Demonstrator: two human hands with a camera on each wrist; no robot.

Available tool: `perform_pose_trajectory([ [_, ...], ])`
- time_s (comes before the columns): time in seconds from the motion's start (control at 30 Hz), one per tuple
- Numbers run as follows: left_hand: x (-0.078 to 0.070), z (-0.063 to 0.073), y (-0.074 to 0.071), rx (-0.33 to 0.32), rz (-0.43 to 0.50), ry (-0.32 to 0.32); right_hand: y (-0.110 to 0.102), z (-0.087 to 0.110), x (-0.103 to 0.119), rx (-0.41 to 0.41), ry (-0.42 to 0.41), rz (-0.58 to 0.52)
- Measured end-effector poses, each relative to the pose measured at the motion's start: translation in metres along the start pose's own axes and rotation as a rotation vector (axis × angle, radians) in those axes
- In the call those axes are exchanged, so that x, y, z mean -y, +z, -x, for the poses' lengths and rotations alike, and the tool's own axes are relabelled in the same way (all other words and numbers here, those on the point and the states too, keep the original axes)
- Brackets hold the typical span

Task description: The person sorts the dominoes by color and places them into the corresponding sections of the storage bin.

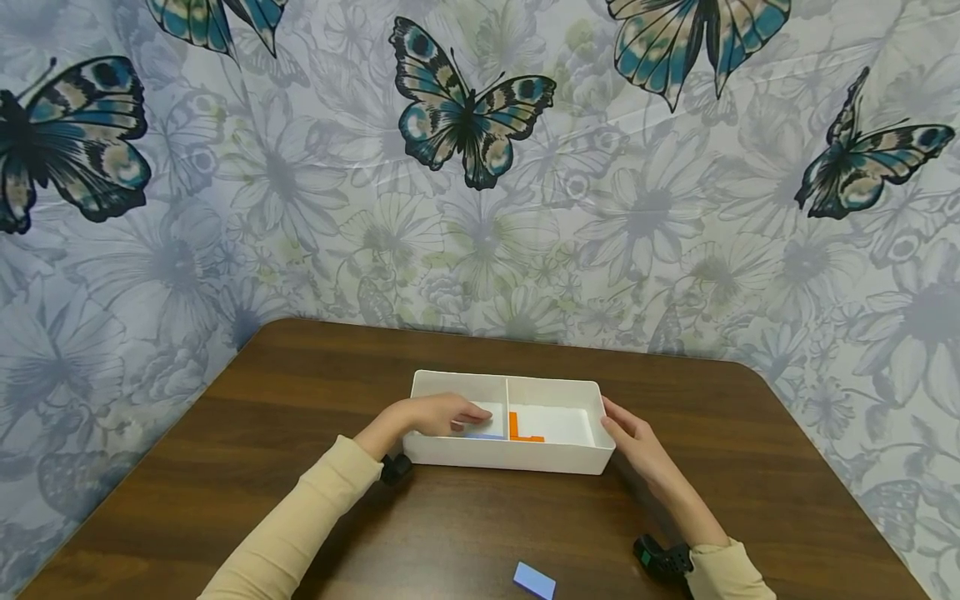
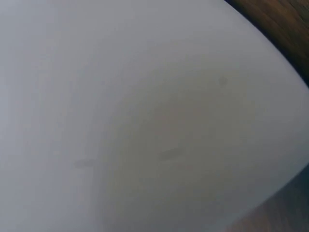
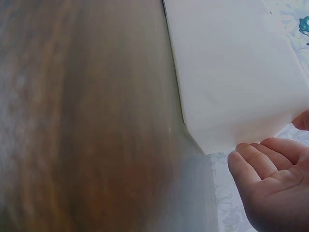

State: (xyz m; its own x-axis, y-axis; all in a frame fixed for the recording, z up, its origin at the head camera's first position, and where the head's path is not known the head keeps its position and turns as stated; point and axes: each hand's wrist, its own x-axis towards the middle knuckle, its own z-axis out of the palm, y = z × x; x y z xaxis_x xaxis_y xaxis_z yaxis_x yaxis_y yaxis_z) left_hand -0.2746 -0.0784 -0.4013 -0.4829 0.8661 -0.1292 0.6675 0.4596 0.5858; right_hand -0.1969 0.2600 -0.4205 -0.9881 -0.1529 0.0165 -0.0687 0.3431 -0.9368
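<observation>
A white two-compartment box (image 1: 502, 454) sits on the table, its outer wall filling most of the left wrist view. My left hand (image 1: 442, 413) reaches into the left compartment, fingers pointing right, with no object visible between them. Just below those fingers lies a blue piece (image 1: 483, 437), partly hidden by the front wall. Orange pieces (image 1: 514, 427) rest in the right compartment against the divider, forming an L shape. At the box's right end my right hand (image 1: 637, 437) touches the wall; its fingers (image 3: 258, 162) look loosely extended in the right wrist view.
A loose blue block (image 1: 535, 580) lies near the front of the brown wooden table (image 1: 360, 533). Behind the table hangs a floral backdrop with butterflies (image 1: 468, 108). Dark bands with devices are on both wrists.
</observation>
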Motion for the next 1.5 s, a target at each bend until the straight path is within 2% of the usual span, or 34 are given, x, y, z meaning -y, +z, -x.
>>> perform_pose_trajectory([
  [0.23, 0.0009, -0.0016, 0.0015, 0.02, -0.043, 0.001, 0.0002, 0.0002, -0.0017, 0.0, -0.002, -0.002],
  [0.37, 0.001, -0.0029, 0.0025, 0.031, -0.024, -0.01, 0.0002, 0.0005, -0.0013, -0.003, -0.009, -0.012],
  [0.7, 0.0013, -0.0034, 0.0048, 0.011, -0.011, -0.025, 0.0008, 0.002, 0.0008, 0.002, 0.011, -0.014],
  [0.9, 0.0016, -0.0031, 0.0057, 0.013, 0.008, -0.017, 0.001, 0.0029, -0.0004, 0.001, 0.008, -0.021],
  [1.0, 0.0013, -0.0037, 0.0051, 0.012, -0.015, -0.012, 0.0006, 0.002, -0.0016, -0.007, 0.007, -0.018],
  [1.23, 0.0003, -0.0059, 0.003, 0.034, -0.089, 0.047, -0.0006, 0.0003, -0.0006, -0.017, 0.018, -0.013],
  [1.5, -0.002, -0.004, 0.0038, 0.04, -0.034, 0.039, 0.0, 0.0013, 0.0018, 0.001, 0.029, -0.014],
])
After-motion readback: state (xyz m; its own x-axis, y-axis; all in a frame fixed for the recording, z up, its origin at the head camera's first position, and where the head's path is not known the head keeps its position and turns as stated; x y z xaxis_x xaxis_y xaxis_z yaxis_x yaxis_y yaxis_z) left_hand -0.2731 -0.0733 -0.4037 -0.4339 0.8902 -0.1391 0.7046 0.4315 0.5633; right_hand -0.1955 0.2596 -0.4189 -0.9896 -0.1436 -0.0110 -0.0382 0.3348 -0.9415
